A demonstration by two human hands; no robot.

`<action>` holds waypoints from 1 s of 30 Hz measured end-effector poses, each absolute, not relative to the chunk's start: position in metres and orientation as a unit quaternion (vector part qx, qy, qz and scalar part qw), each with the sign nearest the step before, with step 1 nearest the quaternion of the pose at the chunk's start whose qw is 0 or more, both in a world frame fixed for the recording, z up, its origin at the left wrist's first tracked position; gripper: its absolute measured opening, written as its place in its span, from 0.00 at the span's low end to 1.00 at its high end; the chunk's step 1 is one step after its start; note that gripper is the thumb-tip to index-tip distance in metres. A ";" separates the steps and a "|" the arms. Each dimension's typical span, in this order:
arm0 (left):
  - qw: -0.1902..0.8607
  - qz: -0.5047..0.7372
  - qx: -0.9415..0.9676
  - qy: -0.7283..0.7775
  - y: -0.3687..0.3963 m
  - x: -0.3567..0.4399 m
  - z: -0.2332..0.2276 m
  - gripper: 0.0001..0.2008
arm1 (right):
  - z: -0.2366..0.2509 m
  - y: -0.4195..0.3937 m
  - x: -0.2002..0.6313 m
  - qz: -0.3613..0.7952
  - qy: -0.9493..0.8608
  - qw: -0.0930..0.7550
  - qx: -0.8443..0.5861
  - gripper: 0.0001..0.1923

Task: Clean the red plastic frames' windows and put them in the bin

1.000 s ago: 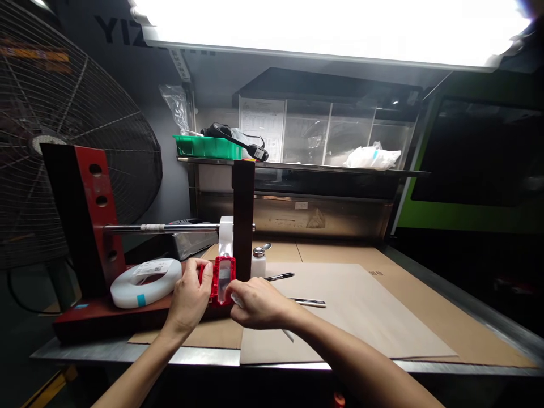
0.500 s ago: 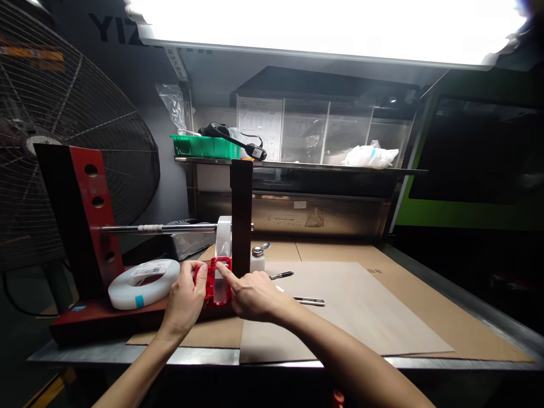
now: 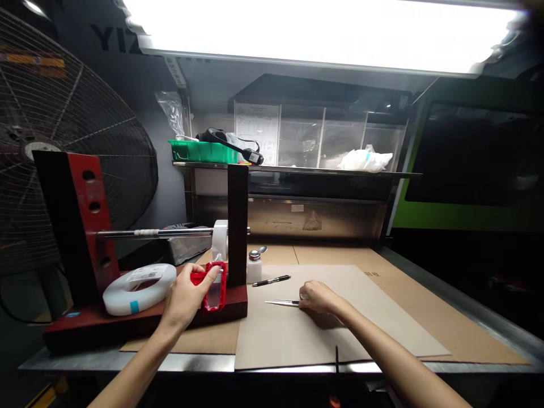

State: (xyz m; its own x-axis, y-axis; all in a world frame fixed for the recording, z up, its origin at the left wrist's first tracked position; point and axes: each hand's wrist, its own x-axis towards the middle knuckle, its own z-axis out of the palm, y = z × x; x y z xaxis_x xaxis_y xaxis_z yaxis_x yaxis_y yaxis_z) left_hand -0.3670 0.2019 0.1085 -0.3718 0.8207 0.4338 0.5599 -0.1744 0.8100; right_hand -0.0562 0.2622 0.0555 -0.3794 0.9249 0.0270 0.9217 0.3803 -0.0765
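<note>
My left hand is closed on a red plastic frame, thumb across its upper part. A clear strip of film lies over the frame and runs up to a narrow white roll on a metal rod. Low over the beige sheet, my right hand has its fingers closed on the rear end of a pair of tweezers, whose tips point left. A black pen lies just behind the tweezers. Beside the stand's dark post is a small white bottle with a metal cap.
A red and black stand carries the rod, and a larger translucent roll rests on its base. The beige sheet covers cardboard on the table. Behind is a shelf with a green bin; a large fan stands left.
My right hand has left the red frame, moved right and closed on the tweezers lying on the sheet. My left hand still holds the frame, its thumb now over the film.
</note>
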 end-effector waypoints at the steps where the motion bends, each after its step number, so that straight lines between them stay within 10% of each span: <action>1: 0.120 0.538 0.544 0.632 0.203 -0.366 0.109 0.20 | 0.054 0.262 -0.056 0.028 -0.833 0.040 -0.551 0.08; 16: 0.143 0.549 0.530 0.630 0.208 -0.367 0.110 0.20 | 0.120 0.240 -0.117 -0.074 -0.859 0.288 -0.417 0.15; 30: 0.165 0.544 0.528 0.631 0.209 -0.372 0.106 0.18 | 0.135 0.240 -0.158 -0.252 -0.882 0.186 -0.351 0.15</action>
